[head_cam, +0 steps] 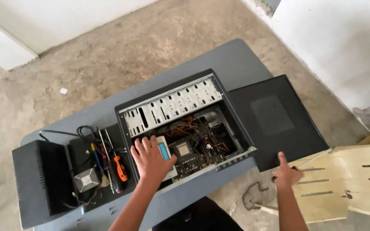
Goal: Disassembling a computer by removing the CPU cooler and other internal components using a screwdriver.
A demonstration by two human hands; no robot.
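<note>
- Grey table (236, 55) carries the gear at working height
- Open computer case (180, 124) lies on its side, so its inside faces up
- Black side panel (279, 119) rests beside it
- Left hand (150, 160), fingers spread, presses flat on a pale component (164, 150) inside the case
- Right hand (287, 173) grips a screwdriver (276, 177), thumb up
- Orange-handled screwdriver (120, 168) lies just left of the case

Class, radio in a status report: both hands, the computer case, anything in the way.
Left hand flat on part inside open computer case. Right hand holding screwdriver, at side panel edge. Cables crowd interior.
</note>
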